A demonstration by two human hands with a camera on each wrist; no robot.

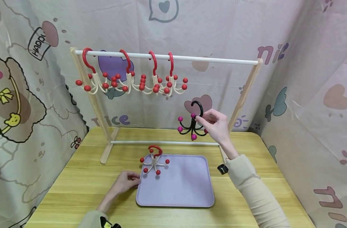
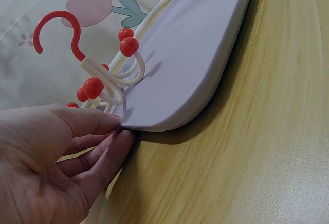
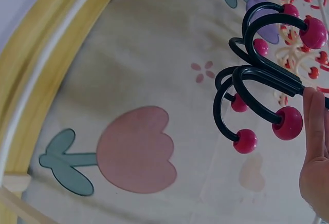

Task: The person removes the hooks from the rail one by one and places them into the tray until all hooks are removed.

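Yellow wood-grain bench (image 1: 76, 182) carries all. Pale wooden rack with white rails (image 1: 213, 59) stands near its far edge, lilac rectangular tray (image 1: 184, 186) nearer the front. Four cream-and-red claw hangers (image 1: 129, 79) hang on top; a fifth (image 1: 154, 162) sits on the tray's far-left corner. Right hand (image 1: 216, 125): grip pinches black, magenta-balled claw hanger (image 1: 192, 125) by its neck, below the top rail, presumably leaving its hook free. Left hand (image 1: 124, 183): grip pinches tray's left rim, probably steadying it.

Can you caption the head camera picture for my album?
A right hand holds a black hanger while four red-hooked hangers hang on the rack.
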